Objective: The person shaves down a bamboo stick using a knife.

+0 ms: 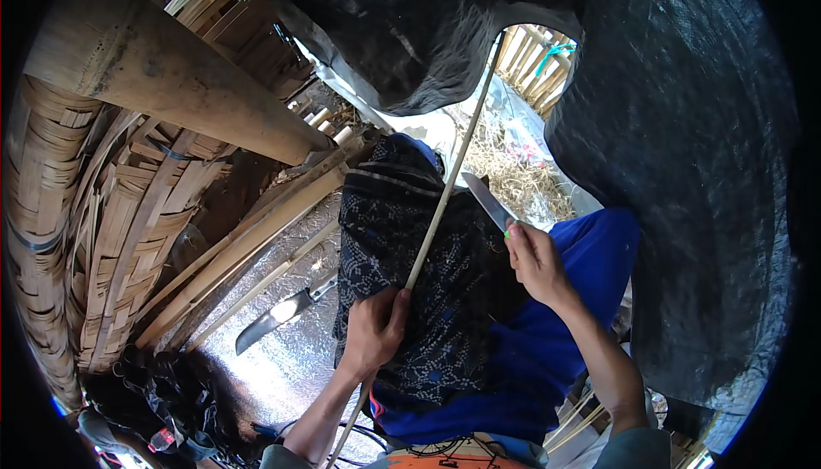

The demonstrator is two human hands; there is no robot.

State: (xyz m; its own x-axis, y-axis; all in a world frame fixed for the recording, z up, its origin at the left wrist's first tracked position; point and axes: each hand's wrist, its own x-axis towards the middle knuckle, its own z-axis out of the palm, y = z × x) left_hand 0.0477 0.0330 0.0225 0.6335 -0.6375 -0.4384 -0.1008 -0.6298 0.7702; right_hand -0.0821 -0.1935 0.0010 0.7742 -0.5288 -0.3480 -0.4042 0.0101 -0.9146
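Observation:
My left hand [374,332] is closed round a long, thin bamboo strip [446,188]. The strip slants from beside my left forearm, over my lap, up to the gap in the black sheeting. In my right hand [537,264] is a knife [489,202], gripped by its handle, of which a bit of green shows. Its blade points up and left, to the right of the strip and apart from it. Under both hands a dark patterned cloth [410,238] covers my lap, over blue trousers [590,255].
A second, broader knife [278,319] lies on the floor to my left. Beside it, bamboo poles [248,255] lean near a woven bamboo wall [128,238]. A thick bamboo post [171,67] slants across the upper left. Black sheeting [693,170] hangs ahead and right.

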